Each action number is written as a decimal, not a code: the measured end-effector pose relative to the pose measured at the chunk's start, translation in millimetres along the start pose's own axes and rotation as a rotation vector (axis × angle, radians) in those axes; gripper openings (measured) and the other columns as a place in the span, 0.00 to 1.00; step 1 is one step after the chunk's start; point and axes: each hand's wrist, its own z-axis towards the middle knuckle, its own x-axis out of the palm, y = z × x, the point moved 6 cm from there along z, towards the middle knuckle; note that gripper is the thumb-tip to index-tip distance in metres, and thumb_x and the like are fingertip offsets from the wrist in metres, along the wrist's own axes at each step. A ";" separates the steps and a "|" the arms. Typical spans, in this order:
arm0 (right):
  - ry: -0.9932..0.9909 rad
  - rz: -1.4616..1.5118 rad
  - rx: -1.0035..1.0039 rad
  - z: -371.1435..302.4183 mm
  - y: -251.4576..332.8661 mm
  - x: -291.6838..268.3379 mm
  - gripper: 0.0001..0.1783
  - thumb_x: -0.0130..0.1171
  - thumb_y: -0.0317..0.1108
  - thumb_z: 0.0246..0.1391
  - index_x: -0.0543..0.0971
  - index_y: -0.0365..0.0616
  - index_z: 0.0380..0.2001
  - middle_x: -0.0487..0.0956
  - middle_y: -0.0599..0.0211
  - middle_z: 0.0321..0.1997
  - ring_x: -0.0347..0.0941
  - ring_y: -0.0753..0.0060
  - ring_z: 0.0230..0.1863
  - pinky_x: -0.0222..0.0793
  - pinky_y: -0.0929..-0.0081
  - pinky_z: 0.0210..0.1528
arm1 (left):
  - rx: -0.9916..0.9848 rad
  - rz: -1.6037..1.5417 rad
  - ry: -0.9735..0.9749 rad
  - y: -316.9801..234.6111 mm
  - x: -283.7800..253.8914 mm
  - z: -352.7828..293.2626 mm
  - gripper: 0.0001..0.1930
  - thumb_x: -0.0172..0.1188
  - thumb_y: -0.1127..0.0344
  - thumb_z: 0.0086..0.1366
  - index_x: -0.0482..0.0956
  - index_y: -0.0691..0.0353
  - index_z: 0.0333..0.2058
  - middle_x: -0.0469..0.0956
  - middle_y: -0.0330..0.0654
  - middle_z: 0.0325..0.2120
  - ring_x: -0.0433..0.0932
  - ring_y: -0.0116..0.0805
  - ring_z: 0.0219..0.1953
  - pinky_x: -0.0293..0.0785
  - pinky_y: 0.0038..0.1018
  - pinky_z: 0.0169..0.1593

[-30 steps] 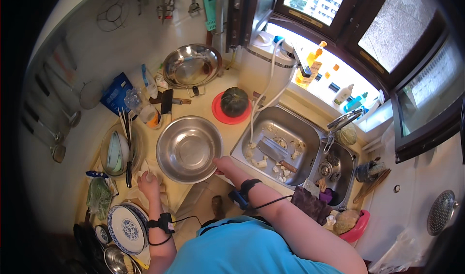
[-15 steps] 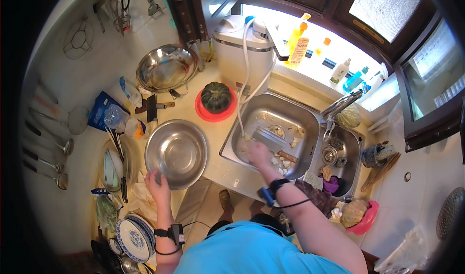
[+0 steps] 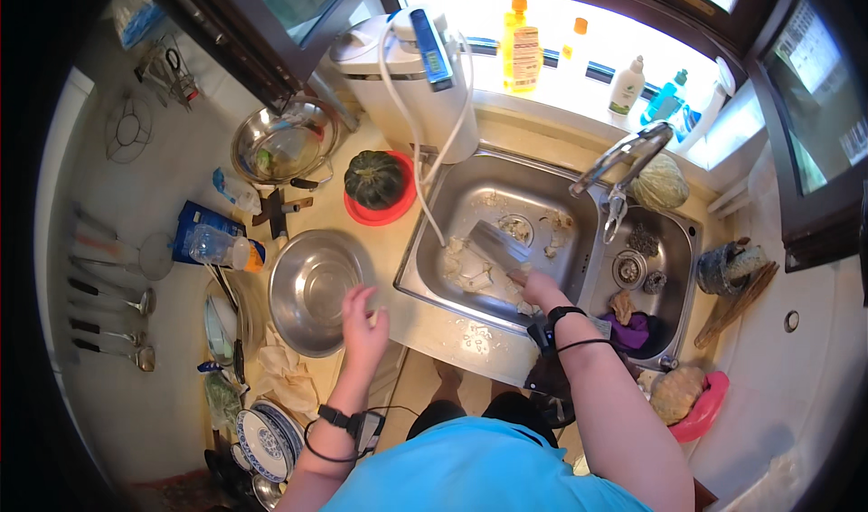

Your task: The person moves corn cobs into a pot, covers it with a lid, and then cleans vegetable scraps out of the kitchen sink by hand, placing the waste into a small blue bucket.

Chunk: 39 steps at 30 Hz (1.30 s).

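The left hand (image 3: 362, 324) hangs at the near rim of the empty steel bowl (image 3: 312, 288), fingers loosely spread and holding nothing; the bowl lies just ahead and to its left. The right hand (image 3: 541, 288) reaches into the left sink basin (image 3: 452, 281), closed on the handle of a broad cleaver (image 3: 498, 243). The blade's long axis runs from that hand up and leftward, over the pale scraps (image 3: 466, 268) on the basin floor. Those scraps lie just left of the right hand, the nearer hand by far. Farther off, a green squash (image 3: 374, 178) sits on a red plate (image 3: 398, 210), beyond both hands.
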 end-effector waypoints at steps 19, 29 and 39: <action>-0.292 0.712 -0.843 -141.2 34.4 -97.0 0.18 0.55 0.46 0.56 0.75 0.40 0.38 0.78 0.63 0.33 0.77 0.70 0.38 0.72 0.74 0.34 | -0.876 -1.134 0.992 -91.1 256.9 -29.2 0.12 0.51 0.58 0.67 0.73 0.58 0.44 0.78 0.42 0.41 0.78 0.32 0.39 0.76 0.31 0.41; -0.361 1.905 0.279 -50.2 -129.8 -113.0 0.21 0.51 0.46 0.57 0.69 0.39 0.42 0.74 0.60 0.40 0.71 0.62 0.43 0.72 0.61 0.43 | -0.805 -0.786 1.042 -106.0 240.9 -4.4 0.11 0.58 0.61 0.63 0.68 0.54 0.41 0.70 0.33 0.24 0.74 0.30 0.25 0.73 0.25 0.25; -0.753 1.156 0.073 -76.1 -93.8 -150.4 0.16 0.55 0.39 0.50 0.75 0.37 0.36 0.74 0.54 0.40 0.72 0.55 0.46 0.68 0.64 0.49 | -0.583 -0.597 1.027 -108.6 232.9 12.4 0.10 0.59 0.59 0.62 0.68 0.55 0.34 0.67 0.32 0.22 0.68 0.24 0.18 0.68 0.22 0.20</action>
